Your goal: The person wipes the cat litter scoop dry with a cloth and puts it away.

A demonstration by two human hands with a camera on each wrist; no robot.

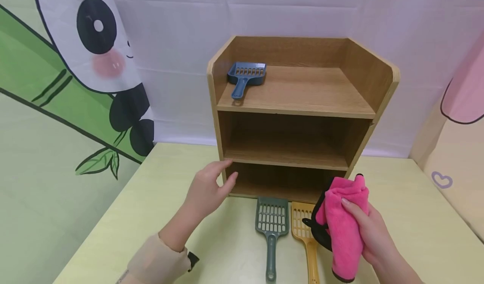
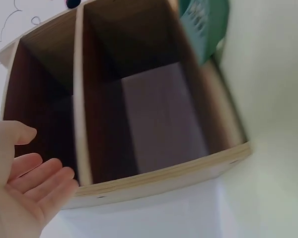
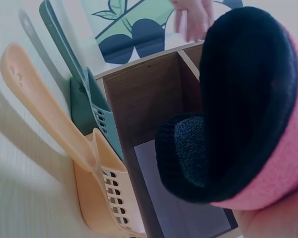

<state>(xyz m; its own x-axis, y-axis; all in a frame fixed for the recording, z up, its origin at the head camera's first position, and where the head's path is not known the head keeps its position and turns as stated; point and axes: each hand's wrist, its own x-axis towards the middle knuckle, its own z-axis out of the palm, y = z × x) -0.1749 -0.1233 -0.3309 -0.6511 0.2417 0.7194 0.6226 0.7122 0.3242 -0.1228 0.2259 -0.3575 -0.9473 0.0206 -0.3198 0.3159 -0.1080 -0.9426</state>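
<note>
My right hand (image 1: 374, 235) grips a folded bright pink cloth (image 1: 345, 225) with black edging and a small black loop, thumb across its front. In the right wrist view, the cloth's dark inner side (image 3: 191, 148) shows. It hangs in front of the right part of a three-level wooden shelf (image 1: 296, 111) and overlaps a yellow litter scoop (image 1: 311, 259). My left hand (image 1: 206, 189), holding nothing, is beside the shelf's left side, thumb and fingers spread apart. In the left wrist view its fingers (image 2: 49, 183) lie by the shelf's side edge.
A dark green litter scoop (image 1: 271, 254) lies left of the yellow one on the pale table (image 1: 223, 242), both before the shelf's bottom level. On the top level, at the left, rests a blue scoop (image 1: 242, 88). A printed cloth backdrop (image 1: 174, 65) hangs behind.
</note>
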